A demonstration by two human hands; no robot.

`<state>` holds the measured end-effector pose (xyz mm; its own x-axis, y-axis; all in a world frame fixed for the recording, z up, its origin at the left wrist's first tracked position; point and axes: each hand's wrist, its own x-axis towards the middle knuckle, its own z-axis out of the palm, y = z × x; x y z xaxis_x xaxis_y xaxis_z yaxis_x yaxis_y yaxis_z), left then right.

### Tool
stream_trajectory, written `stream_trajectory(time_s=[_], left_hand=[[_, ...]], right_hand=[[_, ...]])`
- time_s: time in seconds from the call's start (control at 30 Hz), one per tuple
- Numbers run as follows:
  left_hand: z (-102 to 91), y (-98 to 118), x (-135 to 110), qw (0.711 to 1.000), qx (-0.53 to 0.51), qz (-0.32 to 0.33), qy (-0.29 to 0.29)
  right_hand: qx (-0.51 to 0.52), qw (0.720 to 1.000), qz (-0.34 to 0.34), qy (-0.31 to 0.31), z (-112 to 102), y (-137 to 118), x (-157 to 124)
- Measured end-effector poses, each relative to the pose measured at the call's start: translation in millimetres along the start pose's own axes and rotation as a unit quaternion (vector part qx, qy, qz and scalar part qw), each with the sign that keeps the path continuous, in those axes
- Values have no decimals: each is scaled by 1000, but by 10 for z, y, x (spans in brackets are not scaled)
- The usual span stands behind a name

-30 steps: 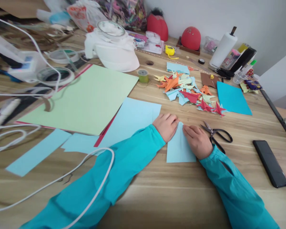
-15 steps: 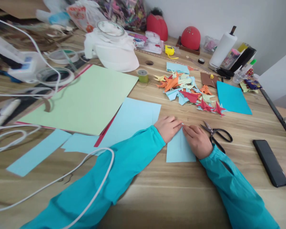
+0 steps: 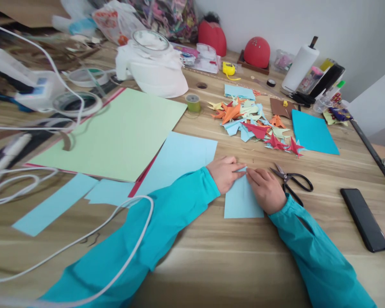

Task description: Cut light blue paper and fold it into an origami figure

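Observation:
A light blue sheet of paper (image 3: 244,201) lies flat on the table, its upper end narrowed to a folded tip. My left hand (image 3: 223,173) is closed at the tip's left side, its index finger reaching over the top and the thumb tucked below. On the right edge of the tip, my right hand (image 3: 265,188) presses with its fingers together. The fingertips of both hands nearly meet there and hide part of the fold. Scissors with black handles (image 3: 288,177) rest just right of my right hand, blades apart.
Folded paper pieces (image 3: 244,117) in several colours lie heaped beyond my hands. Left are a large pale green sheet (image 3: 115,137), blue paper (image 3: 186,156) and a white cable (image 3: 147,222) crossing over my left sleeve. A black phone (image 3: 365,219) lies at right.
My left hand's fingers have shifted slightly at the fold, with the index finger now separated from the rest and more of the tip showing. My right hand stays in place.

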<state>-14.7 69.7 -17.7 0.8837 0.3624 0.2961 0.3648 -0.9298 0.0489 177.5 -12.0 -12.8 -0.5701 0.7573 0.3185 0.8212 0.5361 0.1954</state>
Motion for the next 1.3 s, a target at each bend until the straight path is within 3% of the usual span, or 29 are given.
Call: stream_trajectory(time_s=[0.3, 0.47, 0.8, 0.97, 1.3], left_hand=[[-10, -84, -36, 996, -87, 6, -4], [-40, -39, -23, 997, -71, -2, -9], [-103, 50, 7, 998, -38, -31, -30], [-108, 96, 30, 997, -25, -52, -45], [-118, 96, 41, 995, -45, -79, -51]], right_hand=[[16, 1000, 4, 5, 14, 5, 5], [8, 1000, -3, 23, -1, 3, 12], [-2, 1000, -4, 1, -20, -33, 30], [-45, 998, 28, -27, -48, -146, 20], [-93, 992, 86, -23, -144, -340, -151]])
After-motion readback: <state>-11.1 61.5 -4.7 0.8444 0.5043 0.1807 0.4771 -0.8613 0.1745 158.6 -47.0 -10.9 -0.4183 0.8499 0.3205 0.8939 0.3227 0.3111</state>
